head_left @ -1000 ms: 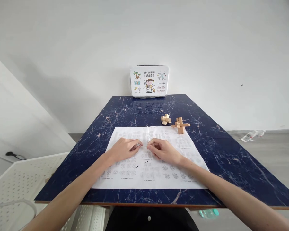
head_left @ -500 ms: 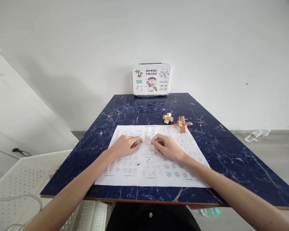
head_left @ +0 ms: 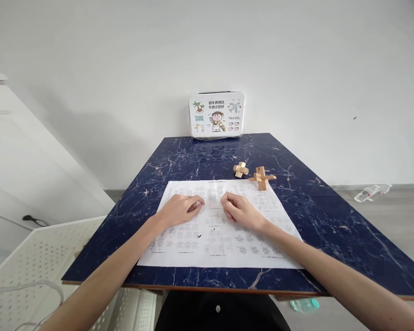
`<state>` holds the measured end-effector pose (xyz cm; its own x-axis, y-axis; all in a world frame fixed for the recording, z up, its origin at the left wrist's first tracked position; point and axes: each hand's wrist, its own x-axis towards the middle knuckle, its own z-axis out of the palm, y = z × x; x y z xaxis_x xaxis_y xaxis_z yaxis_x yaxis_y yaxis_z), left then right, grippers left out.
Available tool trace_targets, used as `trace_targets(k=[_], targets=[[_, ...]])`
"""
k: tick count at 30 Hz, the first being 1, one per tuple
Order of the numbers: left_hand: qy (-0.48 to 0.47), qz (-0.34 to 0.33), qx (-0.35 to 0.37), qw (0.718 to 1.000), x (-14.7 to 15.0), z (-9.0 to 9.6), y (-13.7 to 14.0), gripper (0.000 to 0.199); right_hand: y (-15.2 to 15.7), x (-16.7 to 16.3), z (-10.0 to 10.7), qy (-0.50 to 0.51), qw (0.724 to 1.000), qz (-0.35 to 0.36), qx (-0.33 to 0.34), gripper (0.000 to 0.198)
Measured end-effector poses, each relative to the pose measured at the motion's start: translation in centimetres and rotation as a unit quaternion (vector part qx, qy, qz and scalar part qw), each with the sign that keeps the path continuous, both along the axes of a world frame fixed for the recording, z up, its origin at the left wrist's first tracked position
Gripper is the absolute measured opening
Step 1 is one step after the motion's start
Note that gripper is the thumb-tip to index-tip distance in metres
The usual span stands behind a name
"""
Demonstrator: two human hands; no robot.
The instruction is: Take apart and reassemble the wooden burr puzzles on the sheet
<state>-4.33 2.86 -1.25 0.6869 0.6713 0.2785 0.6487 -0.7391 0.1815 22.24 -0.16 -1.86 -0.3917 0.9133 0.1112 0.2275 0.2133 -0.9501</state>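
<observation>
A large printed sheet (head_left: pixel 207 257) with rows of small diagrams lies flat on the dark blue table. My left hand (head_left: pixel 182 210) rests on its left half, fingers curled in and thumb close to the index finger; no object shows in it. On the right half lies my right hand (head_left: pixel 239 211), closed in a loose fist, also with no object visible. A gap of bare paper separates the two hands. Beyond the right hand, a wooden cross-shaped puzzle (head_left: pixel 262 178) stands at the sheet's upper right corner, beside a smaller wooden burr puzzle (head_left: pixel 240 169).
A white cartoon-printed case (head_left: pixel 216 115) leans against the wall at the table's (head_left: pixel 179 161) far edge. To the left is a white perforated shelf (head_left: pixel 55 248) with a cable (head_left: pixel 31 285). Plastic bottles (head_left: pixel 371 193) lie on the floor at right.
My right hand has drawn slightly to the right, its fingertips closing in more, widening the gap between the hands. The left hand stays in place. The view has shifted slightly.
</observation>
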Motion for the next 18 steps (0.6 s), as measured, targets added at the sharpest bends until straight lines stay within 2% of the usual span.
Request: trace_targets(k=[7,18], targets=[[-0.006,-0.002,-0.009,1.000,0.1,0.2,0.0,0.023,0.5,0.4,-0.3,0.042,0.999,-0.027,-0.019,0.028],[-0.010,-0.013,0.011,1.000,0.0,0.1,0.1,0.022,1.5,1.4,0.2,0.161,0.983,-0.075,-0.055,0.062]])
